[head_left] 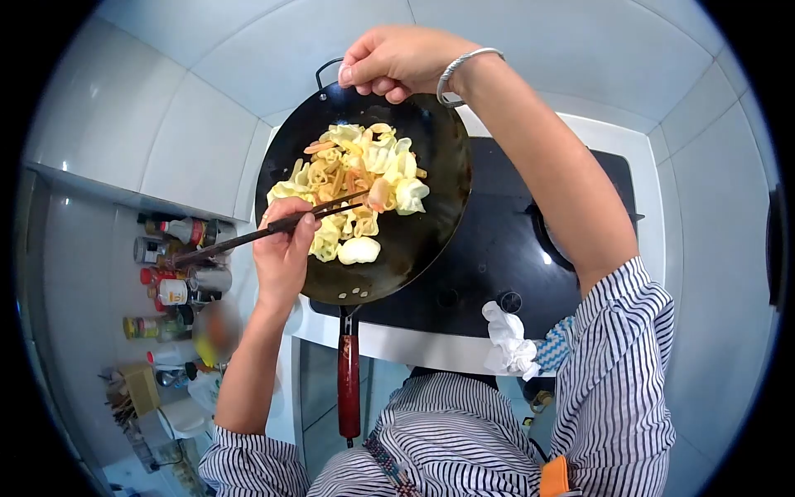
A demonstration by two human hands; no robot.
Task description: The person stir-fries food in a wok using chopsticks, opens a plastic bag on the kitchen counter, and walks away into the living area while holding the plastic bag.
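A black wok [426, 236] with a red-brown handle [349, 385] holds pale cabbage leaves [410, 195] mixed with yellow and orange strips. My left hand [281, 247] is closed around dark chopsticks [219, 247] over the near left part of the wok. Their tips touch or lie just over a pinkish-orange piece of food [379, 195]; whether they grip it I cannot tell. High over the wok's far rim is my right hand [397, 62], its thumb and fingers pinched together. What sits between those fingertips, if anything, is too small to make out.
Under and right of the wok is a black glass cooktop [431, 294] with a knob [509, 301] and another burner [551, 236]. A crumpled white tissue [507, 340] lies at its front edge. Several bottles and jars [178, 291] stand along the left, by the tiled wall [199, 141].
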